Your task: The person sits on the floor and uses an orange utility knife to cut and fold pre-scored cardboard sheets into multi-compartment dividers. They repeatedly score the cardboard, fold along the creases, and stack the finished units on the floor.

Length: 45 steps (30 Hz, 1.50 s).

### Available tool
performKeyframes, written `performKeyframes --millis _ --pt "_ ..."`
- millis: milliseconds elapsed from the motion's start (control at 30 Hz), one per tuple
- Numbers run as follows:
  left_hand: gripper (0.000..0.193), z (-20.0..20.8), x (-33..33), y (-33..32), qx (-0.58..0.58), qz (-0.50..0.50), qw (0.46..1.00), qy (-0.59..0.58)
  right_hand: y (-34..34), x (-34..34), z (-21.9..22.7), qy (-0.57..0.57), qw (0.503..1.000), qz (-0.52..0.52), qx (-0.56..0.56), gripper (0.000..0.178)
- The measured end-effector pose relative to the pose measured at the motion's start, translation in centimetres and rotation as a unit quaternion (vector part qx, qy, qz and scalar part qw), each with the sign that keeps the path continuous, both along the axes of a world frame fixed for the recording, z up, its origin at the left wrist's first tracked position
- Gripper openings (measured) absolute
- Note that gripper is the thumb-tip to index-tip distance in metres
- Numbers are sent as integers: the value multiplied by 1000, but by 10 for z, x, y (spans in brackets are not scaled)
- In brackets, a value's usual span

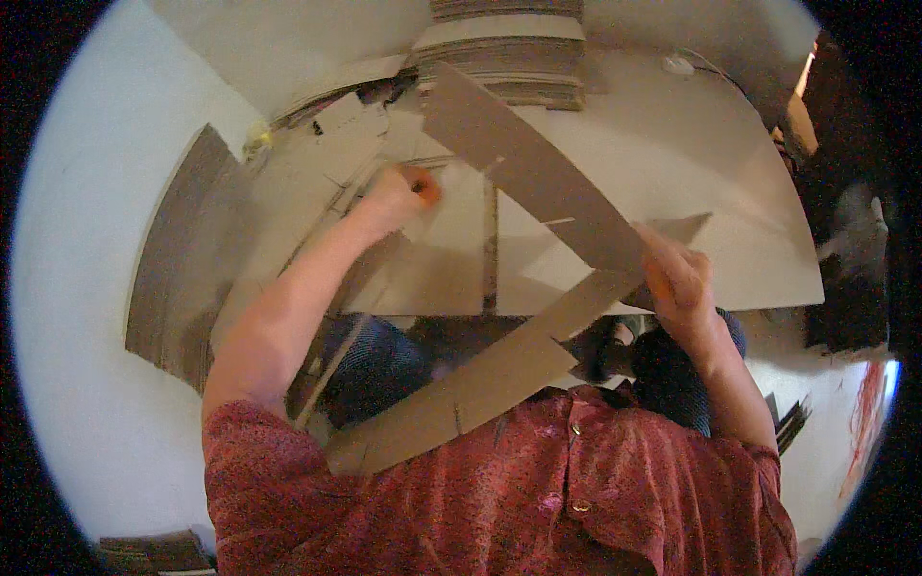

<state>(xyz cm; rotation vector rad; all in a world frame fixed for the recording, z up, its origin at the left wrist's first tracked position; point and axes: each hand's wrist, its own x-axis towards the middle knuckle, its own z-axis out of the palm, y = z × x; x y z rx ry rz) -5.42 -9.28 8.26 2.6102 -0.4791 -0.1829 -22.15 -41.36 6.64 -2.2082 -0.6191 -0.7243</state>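
Note:
My right hand (pixel 677 278) is closed on the right ends of cardboard strips. One long slotted cardboard strip (pixel 533 168) slants up and away to the left from it, over the table. Another notched cardboard strip (pixel 490 379) runs from the same grip down to the left, across the front of my shirt. Whether the two are joined is hidden at the hand. My left hand (pixel 399 200) is curled shut and slightly blurred above the left half of the table. Thin cardboard pieces (pixel 336 197) lie close by it; anything inside its fingers cannot be made out.
A tall stack of flat cardboard (pixel 504 58) stands at the table's back. More stacked cardboard sheets (pixel 182 259) lean at the left beside the wall. The pale table (pixel 740 192) has a dark seam down its middle. A white object with a cable (pixel 678 65) lies at the back right.

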Motion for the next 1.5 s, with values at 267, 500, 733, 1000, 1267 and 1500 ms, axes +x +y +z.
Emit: performKeyframes --millis 267,500,733,1000,1267,1500 --pt "20 -26 -35 -73 -75 -80 993 51 -8 -2 -5 37 996 -75 20 36" --pt "19 -40 -46 -102 -130 -84 988 21 -9 -7 3 36 995 -90 -23 39" --pt "15 -29 -54 -108 -160 -117 976 87 -15 -5 6 74 993 -94 -2 36" --pt "12 -18 -68 -109 -94 -95 991 30 -10 9 0 92 993 -63 -36 37" --pt "13 -38 -51 -88 -235 -85 964 91 3 17 8 94 994 -58 1 34" --pt "17 -18 -57 -86 -237 -169 949 121 8 33 -13 224 973 1 -53 35"
